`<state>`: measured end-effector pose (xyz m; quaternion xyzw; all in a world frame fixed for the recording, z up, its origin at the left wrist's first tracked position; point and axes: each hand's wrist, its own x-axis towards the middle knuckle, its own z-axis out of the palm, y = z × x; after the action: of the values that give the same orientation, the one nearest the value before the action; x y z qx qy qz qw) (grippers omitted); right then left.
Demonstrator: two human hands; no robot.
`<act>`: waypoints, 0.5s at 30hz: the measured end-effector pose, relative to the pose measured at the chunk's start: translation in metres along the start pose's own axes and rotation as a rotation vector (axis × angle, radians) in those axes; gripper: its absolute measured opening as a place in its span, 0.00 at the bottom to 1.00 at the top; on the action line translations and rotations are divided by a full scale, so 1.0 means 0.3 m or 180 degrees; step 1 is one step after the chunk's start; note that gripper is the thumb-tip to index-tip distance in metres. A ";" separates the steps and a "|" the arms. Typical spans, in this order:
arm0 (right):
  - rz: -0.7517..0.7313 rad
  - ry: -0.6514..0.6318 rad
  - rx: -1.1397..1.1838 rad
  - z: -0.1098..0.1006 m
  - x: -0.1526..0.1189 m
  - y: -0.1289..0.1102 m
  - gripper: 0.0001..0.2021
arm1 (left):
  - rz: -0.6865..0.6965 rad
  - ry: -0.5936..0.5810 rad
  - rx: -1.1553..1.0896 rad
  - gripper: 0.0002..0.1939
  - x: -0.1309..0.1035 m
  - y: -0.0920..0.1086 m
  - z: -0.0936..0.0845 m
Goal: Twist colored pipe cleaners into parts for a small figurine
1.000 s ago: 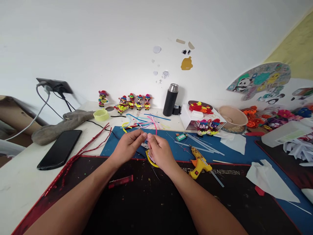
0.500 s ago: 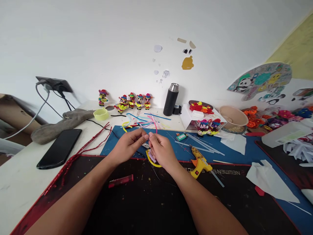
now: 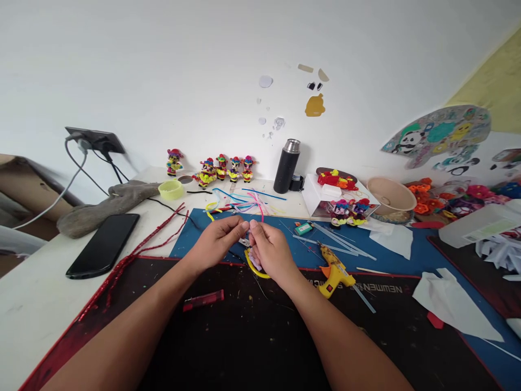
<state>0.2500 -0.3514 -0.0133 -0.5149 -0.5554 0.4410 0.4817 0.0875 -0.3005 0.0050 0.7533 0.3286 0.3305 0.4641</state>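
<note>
My left hand [image 3: 217, 241] and my right hand [image 3: 271, 250] meet above the mat, thumb tips almost touching. Both are closed in a pinch. Whatever lies between the fingertips is too small and covered to name. Below the fingers of my right hand, a lilac fuzzy piece [image 3: 255, 260] shows; I cannot tell whether that hand grips it. A yellow pipe cleaner [image 3: 260, 273] curves around beneath it. Right of my hands, a yellow hot glue gun [image 3: 336, 274] lies on its side. A red transparent stick-like object [image 3: 203, 300] rests on the black mat near my left forearm.
Small colourful figures [image 3: 207, 172] stand by the wall, near a black thermos [image 3: 287, 167]. Loose pipe cleaners [image 3: 248, 202] and clear glue sticks [image 3: 342, 240] lie behind my hands. At left are a black phone [image 3: 103, 245] and red tinsel stems [image 3: 126, 263].
The view has shifted slightly, so the table appears a little further right. My hands keep nearly the same pinch, fingertips together.
</note>
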 end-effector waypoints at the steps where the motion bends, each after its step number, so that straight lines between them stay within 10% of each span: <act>1: -0.0017 0.0058 -0.0049 -0.001 0.002 0.003 0.29 | -0.0009 -0.0018 -0.0026 0.23 0.001 -0.001 0.001; 15: 0.0064 0.0088 0.0060 0.005 0.004 0.019 0.31 | 0.0086 0.0145 0.0348 0.23 -0.002 0.008 0.003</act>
<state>0.2493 -0.3496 -0.0190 -0.5219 -0.5392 0.4438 0.4898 0.0883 -0.3024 0.0067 0.7741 0.3464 0.3353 0.4102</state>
